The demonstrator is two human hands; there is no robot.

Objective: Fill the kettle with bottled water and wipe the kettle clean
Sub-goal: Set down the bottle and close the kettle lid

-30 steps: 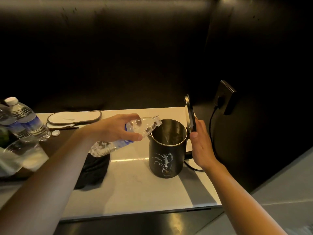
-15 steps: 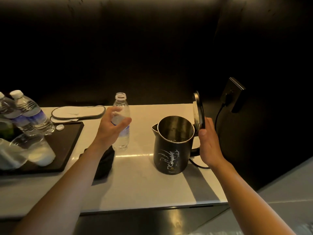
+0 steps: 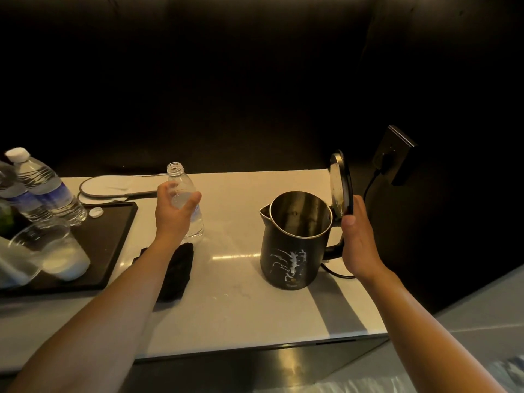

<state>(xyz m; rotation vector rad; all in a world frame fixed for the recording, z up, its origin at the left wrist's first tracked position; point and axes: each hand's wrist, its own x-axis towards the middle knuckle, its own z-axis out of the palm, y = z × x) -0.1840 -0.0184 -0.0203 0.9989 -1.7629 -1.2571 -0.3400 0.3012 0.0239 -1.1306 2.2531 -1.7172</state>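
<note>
A black kettle (image 3: 295, 251) with white smears on its front stands on the white counter (image 3: 241, 313), its lid (image 3: 340, 182) tipped up. My right hand (image 3: 355, 242) grips the lid's lower edge beside the handle. To the left, an uncapped clear water bottle (image 3: 185, 199) stands upright on the counter. My left hand (image 3: 174, 214) is wrapped around its middle. A dark cloth (image 3: 177, 273) lies on the counter under my left forearm.
A black tray (image 3: 113, 236) at the left holds two capped water bottles (image 3: 42, 188) and clear plastic cups (image 3: 48, 251). A white bottle cap (image 3: 95, 212) lies on the tray's far edge. The kettle's cord (image 3: 371, 182) runs to a wall socket (image 3: 394, 154) at the right.
My left hand has swung the bottle from tilted over the kettle's mouth to upright and set it on the counter at the left. My right hand keeps hold of the raised lid.
</note>
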